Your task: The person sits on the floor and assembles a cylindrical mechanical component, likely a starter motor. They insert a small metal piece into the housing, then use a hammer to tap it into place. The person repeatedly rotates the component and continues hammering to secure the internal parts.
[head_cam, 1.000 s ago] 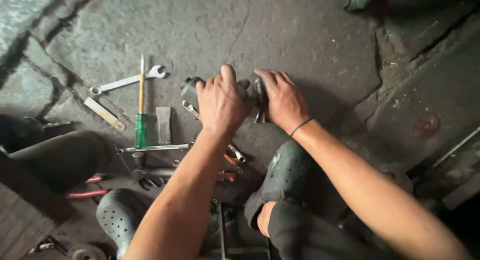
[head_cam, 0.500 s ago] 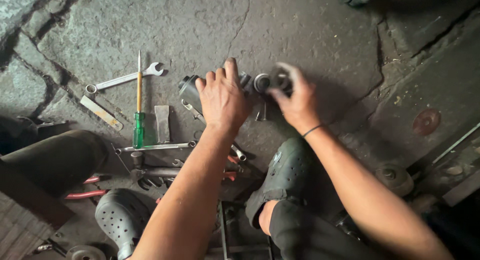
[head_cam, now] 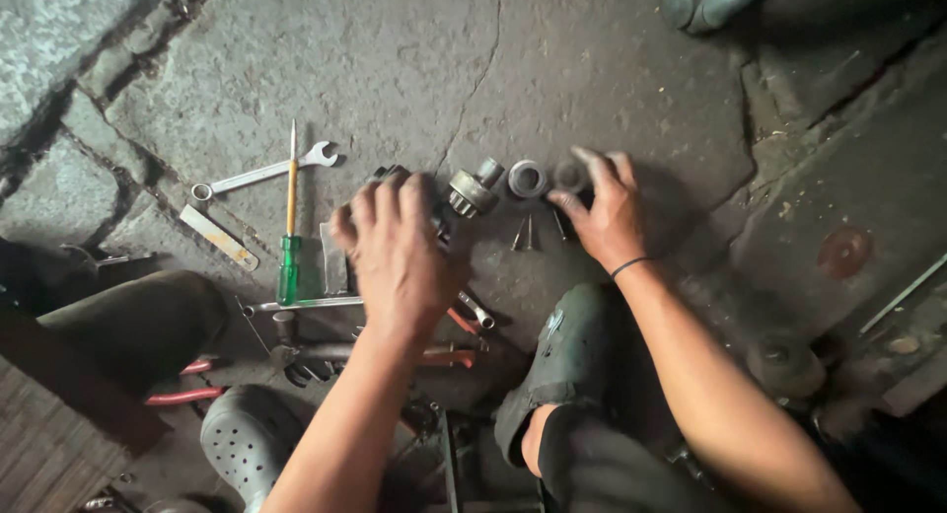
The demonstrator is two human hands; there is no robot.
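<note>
Well out to the left of my left hand lie a flat metal strip (head_cam: 219, 239) and a combination wrench (head_cam: 264, 172), with a green-handled screwdriver (head_cam: 288, 239) just inside them, its shaft crossing the wrench. A long metal bar (head_cam: 301, 304) runs along the stone floor (head_cam: 395, 69) below that, pointing toward my wrist.

My left hand (head_cam: 395, 249) lies palm down with the fingers curled over a dark metal housing (head_cam: 387, 176); only a corner of it shows past my fingertips, and I cannot tell how firmly I have it gripped. Just right of that hand a small geared metal part (head_cam: 473, 189) lies on the floor, apart from my fingers, and next to it a metal ring (head_cam: 527, 179). Two small pointed pieces (head_cam: 524, 233) lie between my hands, nearer to me.

My right hand (head_cam: 604, 215) reaches just beyond the ring, fingers loosely bent and pinching a dark round part (head_cam: 569, 175); the motion blur hides how tightly. A thin dark band sits on that wrist.
</note>
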